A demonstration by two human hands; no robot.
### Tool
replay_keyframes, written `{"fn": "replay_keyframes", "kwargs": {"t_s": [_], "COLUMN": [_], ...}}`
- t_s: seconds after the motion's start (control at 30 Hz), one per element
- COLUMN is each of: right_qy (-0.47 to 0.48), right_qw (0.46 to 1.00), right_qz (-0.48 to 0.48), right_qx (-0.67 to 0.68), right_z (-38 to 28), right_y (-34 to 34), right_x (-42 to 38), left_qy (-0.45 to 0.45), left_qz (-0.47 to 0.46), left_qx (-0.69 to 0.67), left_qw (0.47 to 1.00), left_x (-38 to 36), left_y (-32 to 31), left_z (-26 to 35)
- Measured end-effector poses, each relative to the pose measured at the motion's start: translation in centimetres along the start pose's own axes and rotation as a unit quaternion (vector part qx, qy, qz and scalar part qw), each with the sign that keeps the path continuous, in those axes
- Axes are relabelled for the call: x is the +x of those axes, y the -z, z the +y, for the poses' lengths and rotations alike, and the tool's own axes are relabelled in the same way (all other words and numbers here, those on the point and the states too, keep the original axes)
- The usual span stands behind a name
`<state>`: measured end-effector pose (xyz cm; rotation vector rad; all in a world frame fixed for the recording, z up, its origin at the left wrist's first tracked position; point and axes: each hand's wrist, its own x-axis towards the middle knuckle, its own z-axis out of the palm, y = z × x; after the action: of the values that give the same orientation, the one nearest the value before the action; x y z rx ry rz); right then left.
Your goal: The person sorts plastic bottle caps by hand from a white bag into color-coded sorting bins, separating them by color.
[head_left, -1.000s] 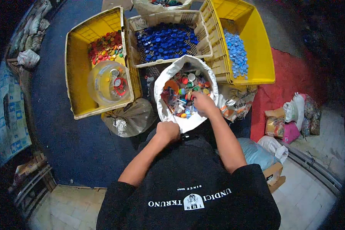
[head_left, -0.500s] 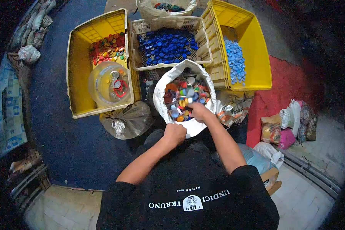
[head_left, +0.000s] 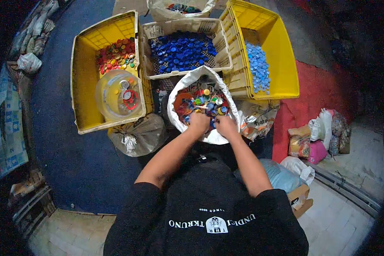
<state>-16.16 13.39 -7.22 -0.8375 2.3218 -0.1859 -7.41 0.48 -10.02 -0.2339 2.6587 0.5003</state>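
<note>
A white sack (head_left: 173, 112) with its rim rolled outward stands open before me, holding a mix of coloured bottle caps (head_left: 206, 92). Both of my hands reach over its near rim into the caps. My left hand (head_left: 199, 123) is closed, its fingertips down among the caps, so what it holds is hidden. Close beside it, my right hand (head_left: 226, 126) is pinched, with a small dark blue cap at its fingertips.
Behind the sack sits a white crate (head_left: 187, 73) of dark blue caps. A yellow crate (head_left: 83, 81) at left holds red, yellow and green caps and a clear round tub (head_left: 106, 102). Another yellow crate (head_left: 281, 64) at right holds light blue caps. Tied bags (head_left: 138, 134) stand nearby.
My left hand has let go of the sack's near rim and moved in among the caps. My right hand has shifted slightly right and toward me.
</note>
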Motion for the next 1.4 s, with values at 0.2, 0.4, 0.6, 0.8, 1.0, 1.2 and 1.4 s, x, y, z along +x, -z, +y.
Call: {"fn": "replay_keyframes", "kwargs": {"t_s": [0.2, 0.4, 0.6, 0.8, 1.0, 1.2, 1.4], "right_qy": [-0.055, -0.059, -0.032, -0.004, 0.189, 0.139, 0.048], "right_qw": [0.996, 0.995, 0.999, 0.928, 0.883, 0.913, 0.854], "right_qz": [0.006, 0.027, 0.032, 0.08, 0.018, 0.017, -0.055], "right_qx": [-0.069, -0.078, -0.018, 0.364, 0.43, 0.384, 0.514], "right_z": [-1.6, -2.0, -3.9, -4.8, -8.0, -9.2, -10.4], "right_y": [-3.0, -3.8, -0.1, 3.3, 3.9, 2.7, 1.9], "right_x": [1.0, 0.8, -0.8, -2.5, -4.0, -3.9, -2.8], "left_qy": [0.101, 0.105, 0.133, 0.154, 0.115, 0.173, 0.141], "left_qz": [0.028, -0.012, 0.125, -0.012, -0.067, -0.051, -0.029], "left_qx": [0.017, -0.016, -0.489, -0.919, -0.939, -0.874, -0.838], "left_qw": [0.994, 0.994, 0.853, 0.363, 0.317, 0.451, 0.526], "left_x": [-1.8, -5.0, -7.3, -6.8, -8.1, -10.9, -10.4], "left_y": [-2.6, 0.4, 2.9, 4.1, 7.4, 10.9, 7.9], "left_z": [-1.6, -2.6, -2.3, -3.1, -2.9, -3.1, -6.8]}}
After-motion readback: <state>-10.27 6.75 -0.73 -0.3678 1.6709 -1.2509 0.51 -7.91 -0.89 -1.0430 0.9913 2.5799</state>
